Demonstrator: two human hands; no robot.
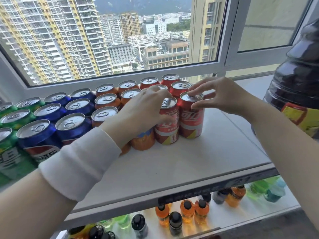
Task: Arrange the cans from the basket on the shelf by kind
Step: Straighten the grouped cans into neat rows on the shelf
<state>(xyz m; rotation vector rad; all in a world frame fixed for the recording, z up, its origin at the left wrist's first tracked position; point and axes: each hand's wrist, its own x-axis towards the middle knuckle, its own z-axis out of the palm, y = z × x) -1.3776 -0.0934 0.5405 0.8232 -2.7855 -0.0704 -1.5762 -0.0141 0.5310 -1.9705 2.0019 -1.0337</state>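
Cans stand upright in rows on the white shelf [189, 161] under the window [120, 40], sorted by colour: green cans [15, 118] far left, then blue cans [50, 112], orange cans [105, 100] and red cans [180, 87] at the right end. Two red ones stand side by side and touching at the front of their group. The left hand [143, 109], in a white sleeve [81, 163], reaches over the orange cans and grips the inner red can [168, 128], fingers over its lid and thumb on its side. The right hand [224, 95] is spread loosely over the outer red can [190, 121], one fingertip on the lid. Its thumb seems to lie just beside the rim, but contact is hard to judge. A big dark bottle [296, 83] stands at the far right, and small bottles [187, 211] sit on the lower level.
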